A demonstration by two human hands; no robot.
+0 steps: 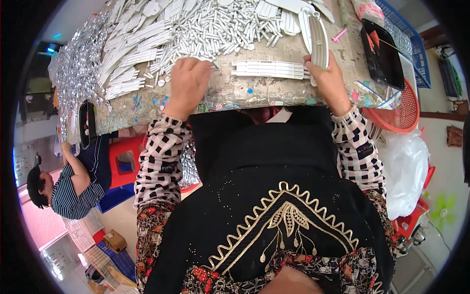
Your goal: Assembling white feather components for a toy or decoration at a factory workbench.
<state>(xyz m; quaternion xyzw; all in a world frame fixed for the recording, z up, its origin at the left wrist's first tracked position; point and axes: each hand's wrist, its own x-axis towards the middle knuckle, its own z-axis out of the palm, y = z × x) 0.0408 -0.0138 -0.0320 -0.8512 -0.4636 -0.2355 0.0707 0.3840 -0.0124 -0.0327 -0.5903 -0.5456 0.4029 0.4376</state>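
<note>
My right hand (329, 81) is closed around a long, curved white plastic piece (319, 43) with a ring-like upper end. Next to those fingers a slatted white plastic strip (268, 69) lies flat on the table; its right end reaches the hand, and I cannot tell whether they touch. My left hand (190, 84) hovers by the table's near edge with its fingers curled together. A thin tip shows at the fingertips, too small to name. Just beyond it spreads a heap of short white plastic pins (215, 32), beside a pile of slatted white plastic pieces (142, 44).
Silver tinsel (81, 63) covers the table's left end. At the right stand a black tray (384, 63), a blue basket (411, 34) and a red basket (404, 115). A pink pin (339, 35) lies near the tray. Another person (73, 188) sits at the left.
</note>
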